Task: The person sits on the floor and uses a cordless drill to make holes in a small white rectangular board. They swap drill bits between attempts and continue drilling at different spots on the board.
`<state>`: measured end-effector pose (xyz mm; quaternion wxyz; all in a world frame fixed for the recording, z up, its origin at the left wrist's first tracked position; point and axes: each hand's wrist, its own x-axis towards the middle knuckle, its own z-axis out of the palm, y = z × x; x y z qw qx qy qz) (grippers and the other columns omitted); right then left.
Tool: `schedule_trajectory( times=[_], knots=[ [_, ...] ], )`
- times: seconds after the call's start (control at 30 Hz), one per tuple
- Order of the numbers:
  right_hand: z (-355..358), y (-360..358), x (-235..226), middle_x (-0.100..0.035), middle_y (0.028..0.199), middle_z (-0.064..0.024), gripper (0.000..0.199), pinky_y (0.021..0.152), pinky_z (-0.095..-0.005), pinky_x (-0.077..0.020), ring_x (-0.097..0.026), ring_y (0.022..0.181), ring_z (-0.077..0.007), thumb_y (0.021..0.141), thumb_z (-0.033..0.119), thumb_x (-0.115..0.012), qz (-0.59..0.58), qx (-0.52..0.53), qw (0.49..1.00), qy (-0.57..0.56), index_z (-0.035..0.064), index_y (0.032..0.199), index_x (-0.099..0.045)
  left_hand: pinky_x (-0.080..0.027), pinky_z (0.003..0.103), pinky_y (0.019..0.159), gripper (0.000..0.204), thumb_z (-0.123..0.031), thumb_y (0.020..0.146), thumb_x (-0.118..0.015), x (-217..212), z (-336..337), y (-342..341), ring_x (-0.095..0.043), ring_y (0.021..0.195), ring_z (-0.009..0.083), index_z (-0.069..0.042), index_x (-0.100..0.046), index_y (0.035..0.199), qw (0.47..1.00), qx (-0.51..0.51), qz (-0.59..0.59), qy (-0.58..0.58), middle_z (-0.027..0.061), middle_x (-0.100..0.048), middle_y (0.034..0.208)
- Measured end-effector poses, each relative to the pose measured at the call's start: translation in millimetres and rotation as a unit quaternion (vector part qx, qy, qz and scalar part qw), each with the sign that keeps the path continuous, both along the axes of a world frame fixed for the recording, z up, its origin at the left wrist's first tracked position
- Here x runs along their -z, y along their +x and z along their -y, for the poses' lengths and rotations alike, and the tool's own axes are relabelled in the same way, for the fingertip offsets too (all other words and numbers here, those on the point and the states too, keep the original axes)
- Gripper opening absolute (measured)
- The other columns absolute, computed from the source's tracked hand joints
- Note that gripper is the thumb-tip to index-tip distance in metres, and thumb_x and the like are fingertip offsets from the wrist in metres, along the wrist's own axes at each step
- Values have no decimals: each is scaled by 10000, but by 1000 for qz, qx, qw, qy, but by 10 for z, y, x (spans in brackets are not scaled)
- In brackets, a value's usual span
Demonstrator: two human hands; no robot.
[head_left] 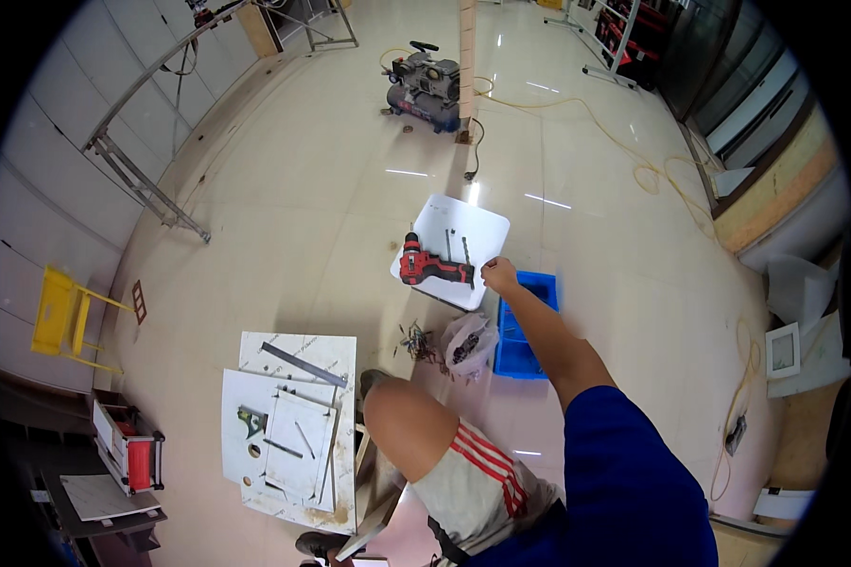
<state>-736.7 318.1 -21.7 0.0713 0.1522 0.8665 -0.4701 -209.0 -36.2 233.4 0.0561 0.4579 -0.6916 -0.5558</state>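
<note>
My right hand (498, 275) is reached forward, its fingers closed at the right edge of a white stool top (435, 219); whatever they hold, if anything, is too small to make out. On the stool lies a red and black cordless drill (429, 268), its handle end close to my fingers. Two dark drill bits (465, 250) and a small dark piece rest beyond it. Under my forearm stands a blue divided bin (520, 357), partly covered by the arm. Beside it is a clear plastic bag (469, 344) with dark small parts inside. My left hand is out of view.
A pile of loose hardware (416, 342) lies on the floor by the bag. Left of my knee, white boards (298, 352) carry a metal strip, a green square and thin tools. An air compressor (425, 93) stands ahead, its yellow hose (586, 109) trailing right. A yellow stand (59, 317) is far left.
</note>
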Motion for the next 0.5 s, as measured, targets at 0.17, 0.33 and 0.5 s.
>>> schedule_trajectory(
  times=[0.17,0.33,0.5],
  knots=[
    [493,-498,-66,-711,912,-195,283,865,-409,-543,-681,950,-359,761,282,-677,-31,-85,986,139,55,923,-725,-416,272,457,360,-99,767,-678,100,160,-400,-539,594,112,0,-568,1094,999,-26,15,-15,58,-613,768],
    [760,-774,-288,-702,1055,-182,433,857,-420,-547,-674,996,-340,739,365,-733,69,-140,947,280,28,1009,-706,-415,267,455,376,-93,734,-679,215,333,-641,-538,592,108,14,-578,1081,999,-40,30,-12,61,-619,763],
    [932,-897,-305,-672,1176,-163,473,884,-423,-539,-656,1079,-320,755,308,-726,126,-189,927,298,31,1133,-666,-414,263,454,393,-86,702,-680,280,427,-721,-537,589,105,29,-589,1067,998,-55,42,-10,63,-626,758]
  ],
)
